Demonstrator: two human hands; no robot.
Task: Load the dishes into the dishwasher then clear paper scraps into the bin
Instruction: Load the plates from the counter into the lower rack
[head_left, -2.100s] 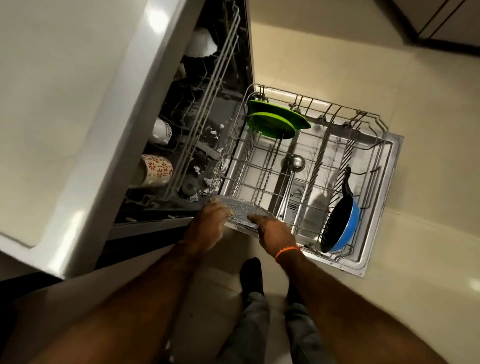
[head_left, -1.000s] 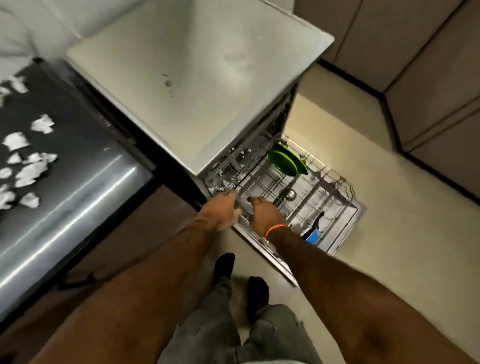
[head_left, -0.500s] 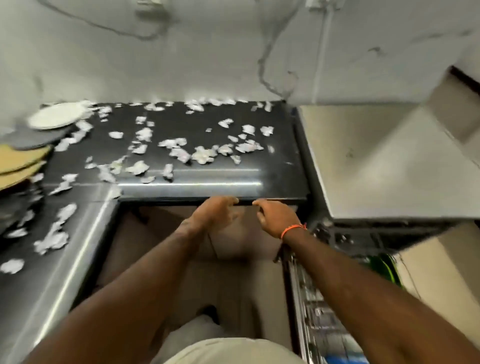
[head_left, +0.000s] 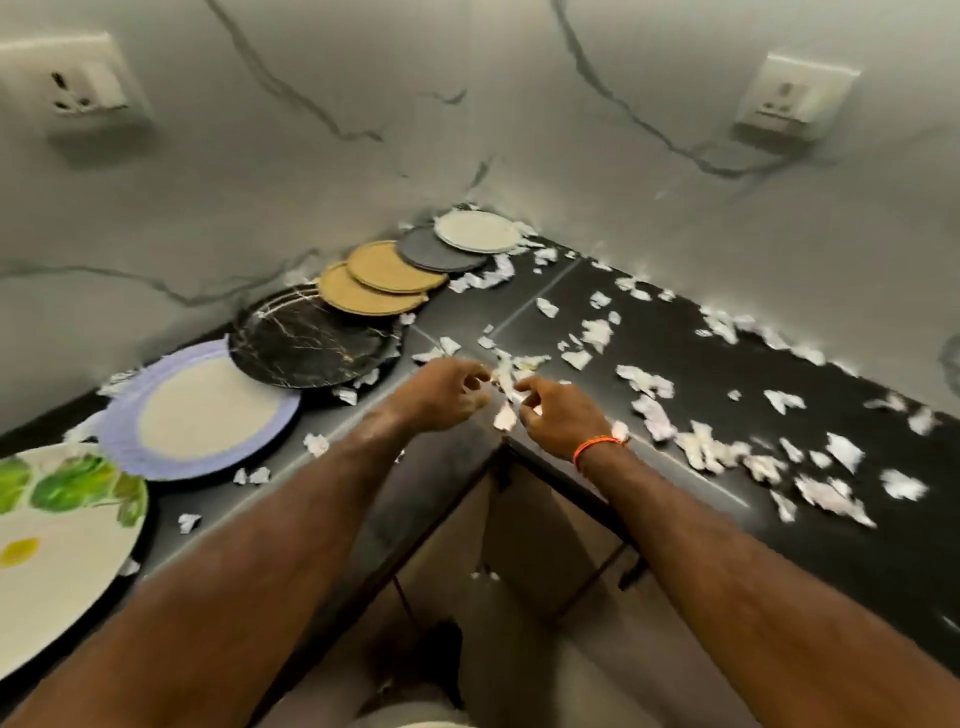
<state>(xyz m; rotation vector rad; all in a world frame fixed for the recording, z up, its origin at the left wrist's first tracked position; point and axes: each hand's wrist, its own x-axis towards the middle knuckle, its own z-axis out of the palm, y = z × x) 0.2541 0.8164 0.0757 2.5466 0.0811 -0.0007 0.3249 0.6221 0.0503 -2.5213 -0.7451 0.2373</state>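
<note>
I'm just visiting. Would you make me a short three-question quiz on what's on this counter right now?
1. True or false: the two gold plates overlap each other.
2. Which plate lies nearest the wall corner? A) black marble plate B) pale grey plate C) lavender-rimmed plate
3. What are the left hand and right hand reaching into?

Key: 1 true. 2 B. 3 The paper scraps at the counter's inner corner.

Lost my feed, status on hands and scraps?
Left hand and right hand pinching paper scraps at counter corner. Plates unloaded. No bin visible.
</note>
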